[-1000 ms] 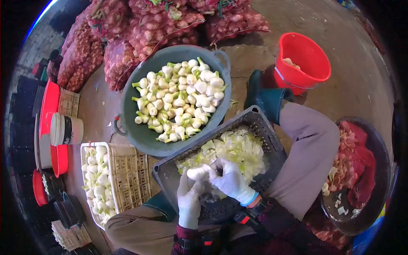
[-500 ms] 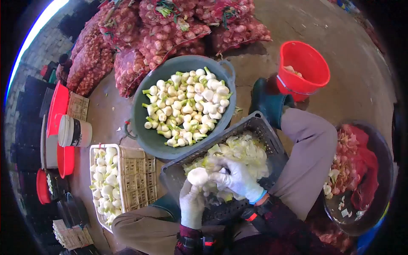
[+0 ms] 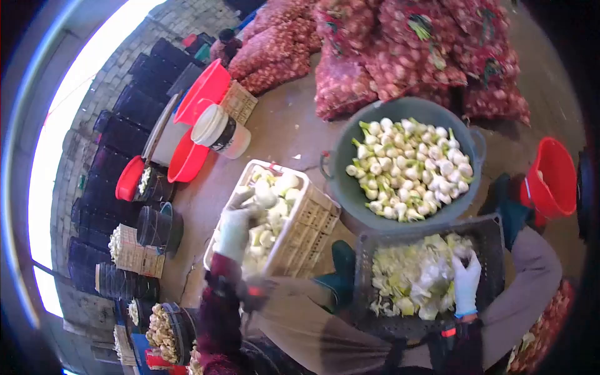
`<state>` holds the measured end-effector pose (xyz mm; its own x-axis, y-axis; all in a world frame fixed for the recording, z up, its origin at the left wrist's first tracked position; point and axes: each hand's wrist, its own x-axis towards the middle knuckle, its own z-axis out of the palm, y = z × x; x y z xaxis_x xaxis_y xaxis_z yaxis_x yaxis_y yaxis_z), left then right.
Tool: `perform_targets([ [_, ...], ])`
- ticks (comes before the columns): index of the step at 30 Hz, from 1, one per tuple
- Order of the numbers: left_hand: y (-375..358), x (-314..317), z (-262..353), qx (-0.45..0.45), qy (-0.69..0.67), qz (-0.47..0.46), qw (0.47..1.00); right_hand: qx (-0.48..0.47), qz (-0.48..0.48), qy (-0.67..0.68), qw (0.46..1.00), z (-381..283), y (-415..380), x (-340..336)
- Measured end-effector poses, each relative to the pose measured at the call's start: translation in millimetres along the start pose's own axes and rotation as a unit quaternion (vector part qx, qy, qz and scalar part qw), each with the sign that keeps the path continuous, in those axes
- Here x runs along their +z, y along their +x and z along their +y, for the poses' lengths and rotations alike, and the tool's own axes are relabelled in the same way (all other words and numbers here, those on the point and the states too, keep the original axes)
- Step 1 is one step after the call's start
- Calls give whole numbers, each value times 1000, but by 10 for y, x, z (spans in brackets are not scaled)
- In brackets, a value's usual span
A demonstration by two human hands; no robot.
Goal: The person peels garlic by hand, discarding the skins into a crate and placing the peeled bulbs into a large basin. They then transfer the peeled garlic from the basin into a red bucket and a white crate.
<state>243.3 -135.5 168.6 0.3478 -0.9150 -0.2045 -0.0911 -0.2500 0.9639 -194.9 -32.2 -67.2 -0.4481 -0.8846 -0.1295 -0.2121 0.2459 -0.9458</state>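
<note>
Blurred by motion, my left hand [image 3: 234, 228] is over the white crate [image 3: 300, 203] of trimmed garlic, its fingers around the side of a white garlic bulb [image 3: 265, 194]. My right hand [image 3: 466, 284] is above the black crate [image 3: 367, 275], near its right side, with curled fingers against the pale garlic peels [image 3: 406, 275]; whatever is between them is too small to make out. Behind the black crate, a grey-green tub [image 3: 350, 209] holds many white bulbs with short green stems.
Red net sacks of garlic [image 3: 412, 56] are piled at the back. A red bucket [image 3: 553, 178] stands at the right. To the left are a white bucket [image 3: 219, 130], red basins [image 3: 187, 156] and black crates [image 3: 119, 140]. A person [image 3: 226, 45] is far back.
The view has swung left. My left hand has moved away from my right hand to the white crate with the bulb. My right hand has stayed over the peels.
</note>
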Motion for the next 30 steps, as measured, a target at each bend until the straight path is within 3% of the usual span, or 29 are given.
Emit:
perform_targets([
  [2, 635, -616, -148, 20, 87, 89, 992, 8, -10, -15, 1000, 116, 23, 40],
  [5, 1450, -1129, -480, 50, 103, 117, 987, 35, -1, 0, 999, 172, 90, 59],
  [7, 1899, -1213, -706, 78, 195, 160, 964, 136, -1, 3, 991, -18, 115, 46],
  [8, 2337, -1518, -1041, 129, 221, 138, 957, 113, 12, -15, 993, 294, 160, 53],
  [9, 2543, -1631, -1213, 162, 306, 68, 936, 84, 19, -32, 996, -6, 129, 107],
  [10, 2330, -1230, -1070, 108, 252, 13, 962, 50, 8, -51, 997, 10, 124, 99],
  [11, 2610, -1459, -1314, 57, 387, -38, 919, 29, 38, -132, 990, 156, 103, 127],
  [12, 2874, -1675, -1547, 22, 514, -102, 851, 12, 3, -137, 990, 125, 96, 128],
  [13, 2905, -1658, -1541, 2, 537, -57, 841, 41, 0, -113, 993, -147, 64, 180],
  [14, 2610, -1122, -1100, 7, 604, -11, 797, 93, -9, -33, 995, -152, 36, 212],
  [15, 2589, -911, -903, 87, 651, -33, 754, 128, -15, 36, 991, -216, 16, 275],
  [16, 2239, -227, -373, 114, 586, -61, 800, 153, -52, 21, 987, -189, 7, 272],
  [17, 2257, -26, -310, 253, 547, -77, 794, 178, -90, 9, 980, -154, -3, 265],
  [18, 2146, 424, -169, 218, 428, -125, 868, 150, -112, 2, 982, -177, -16, 281],
  [20, 1933, 1341, 14, 167, 393, -210, 880, 102, -180, -82, 975, -338, 29, 213],
  [21, 1850, 1798, 23, 145, 381, -248, 879, 170, -219, -83, 957, -445, 85, 165],
  [22, 1997, 2145, -142, 139, 385, -304, 861, 173, -208, -75, 960, -383, 96, 130],
  [24, 2269, 2800, -616, 174, 413, -299, 842, 171, -195, -81, 962, -335, 136, 47],
  [25, 2397, 3106, -775, 177, 484, -303, 801, 166, -192, -95, 963, -464, 185, -15],
  [26, 2562, 3373, -1051, 186, 531, -281, 777, 275, -206, -16, 939, -598, 267, -67],
  [27, 2914, 3475, -1532, 324, 542, -289, 719, 292, -153, 205, 921, -486, 212, 0],
  [29, 3026, 3743, -1877, 348, 584, -292, 673, 112, -130, 54, 984, -579, 322, -49],
  [30, 3020, 3817, -2007, 356, 651, -244, 624, 126, -125, 55, 983, -565, 375, -50],
])
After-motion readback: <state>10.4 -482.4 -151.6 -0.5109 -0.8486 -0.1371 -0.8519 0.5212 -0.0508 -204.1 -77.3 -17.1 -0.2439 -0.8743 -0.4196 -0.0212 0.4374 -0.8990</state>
